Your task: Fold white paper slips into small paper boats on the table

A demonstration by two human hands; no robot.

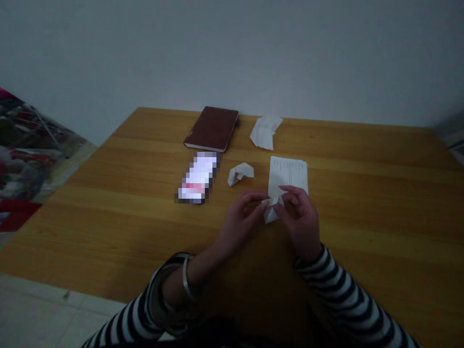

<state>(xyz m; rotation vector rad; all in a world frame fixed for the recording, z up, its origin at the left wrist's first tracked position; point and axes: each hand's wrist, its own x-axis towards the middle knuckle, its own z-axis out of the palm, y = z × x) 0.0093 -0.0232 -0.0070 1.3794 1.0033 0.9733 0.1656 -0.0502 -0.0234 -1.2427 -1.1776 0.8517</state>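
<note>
2 black-and-white striped sleeves (348, 290) come in from the bottom edge, the left with a pale bracelet (185, 278) past its cuff. Ahead of them, the left hand (241, 217) and the right hand (303, 222) meet at a small folded paper (270, 213), thumbs and fingertips of both pinching it over the wooden table (369, 193). Fingers cover part of its upper end.

Just beyond lies a flat printed sheet (288, 171), its lower part hidden by the right hand; whether they touch, I cannot tell. It carries rows of small print, too tiny to read. To its left sits a bent piece of paper (244, 170), and further left a phone (198, 176), lit but blurred into blocks, a reddish band near its lower end.

Behind the phone is a brown notebook (213, 128), its cover showing no readable lettering. To its right rests a fanned bundle of paper strips (264, 131). At far left, beyond the table's edge, there is blurred clutter (21, 145). A plain wall (232, 53) rises behind.
</note>
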